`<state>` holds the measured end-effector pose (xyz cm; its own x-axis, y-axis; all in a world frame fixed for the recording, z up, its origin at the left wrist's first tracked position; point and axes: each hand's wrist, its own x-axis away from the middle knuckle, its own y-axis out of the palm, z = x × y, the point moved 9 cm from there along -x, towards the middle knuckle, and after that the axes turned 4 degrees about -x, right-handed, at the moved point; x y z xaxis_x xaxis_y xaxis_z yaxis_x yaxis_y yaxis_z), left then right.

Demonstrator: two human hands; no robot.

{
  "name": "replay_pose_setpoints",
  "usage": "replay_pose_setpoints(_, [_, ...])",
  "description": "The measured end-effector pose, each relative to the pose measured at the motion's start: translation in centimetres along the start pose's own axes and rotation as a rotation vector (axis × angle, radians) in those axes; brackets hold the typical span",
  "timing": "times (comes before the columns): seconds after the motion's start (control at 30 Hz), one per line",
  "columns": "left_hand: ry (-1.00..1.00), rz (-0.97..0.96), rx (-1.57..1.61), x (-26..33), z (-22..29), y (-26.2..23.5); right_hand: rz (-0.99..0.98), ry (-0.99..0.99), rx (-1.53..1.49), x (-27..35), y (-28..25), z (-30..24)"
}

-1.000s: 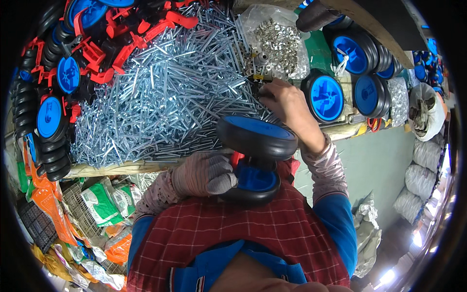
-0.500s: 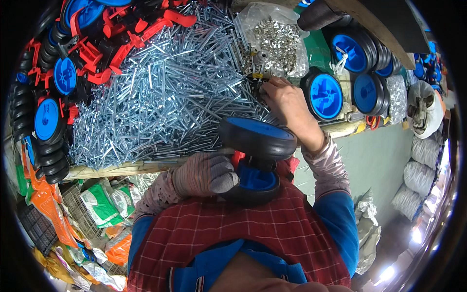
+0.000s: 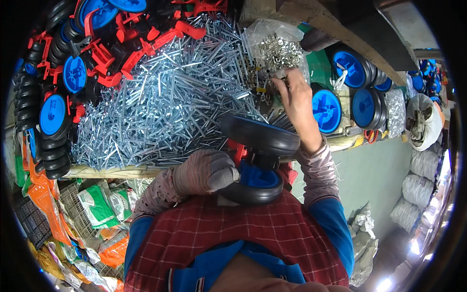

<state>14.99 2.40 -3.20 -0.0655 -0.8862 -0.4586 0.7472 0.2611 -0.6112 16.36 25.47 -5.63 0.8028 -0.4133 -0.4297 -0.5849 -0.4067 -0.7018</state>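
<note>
My left hand (image 3: 206, 171), in a striped knit work glove, is closed on a twin-wheel assembly held against my apron. Its upper wheel (image 3: 260, 137) is tilted, with a black tyre and a blue hub. Below is the lower wheel (image 3: 258, 187), and a red bracket (image 3: 237, 152) shows between them. My bare right hand (image 3: 297, 97) reaches over the bench, thumb and fingers pinched together at the near edge of a clear plastic bag of small shiny metal fittings (image 3: 279, 51). What the pinch holds is too small to name.
A large heap of long metal bolts (image 3: 165, 97) covers the bench. Red brackets (image 3: 102, 56) and blue-hubbed wheels (image 3: 52, 114) are piled at left. More wheels (image 3: 326, 111) stand right of my hand. A wooden beam (image 3: 340, 29) overhangs the far right. Plastic sacks (image 3: 99, 204) lie below at left.
My right hand has moved away from me, from the bolts' edge up to the bag of fittings. My left hand keeps its hold on the wheel assembly; the view has shifted slightly.
</note>
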Motion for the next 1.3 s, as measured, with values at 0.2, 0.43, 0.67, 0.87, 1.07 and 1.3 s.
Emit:
replay_pose_setpoints(0.2, [0.006,0.053,-0.039,-0.3,-0.1,0.0,0.03,-0.014,-0.071,0.2,0.4,0.8])
replay_pose_setpoints(0.43, [-0.28,-0.104,0.1,-0.3,-2.2,0.9,-0.048,0.405,-0.601,3.0,0.1,4.1])
replay_pose_setpoints(0.67, [-0.716,0.285,0.566,-8.8,-9.4,-4.1,0.08,0.334,-0.644,3.4,0.0,4.2])
replay_pose_setpoints(0.87, [-0.951,0.285,0.594,-11.1,-16.0,-3.9,0.105,0.648,-1.004,1.9,4.4,9.4])
replay_pose_setpoints(1.07, [-0.961,0.275,0.503,-11.6,-15.3,-4.4,0.204,0.597,-1.077,2.1,5.0,10.4])
replay_pose_setpoints(1.3, [-1.037,0.308,0.835,-10.7,-14.9,-3.6,0.016,0.633,-0.933,1.5,3.4,7.7])
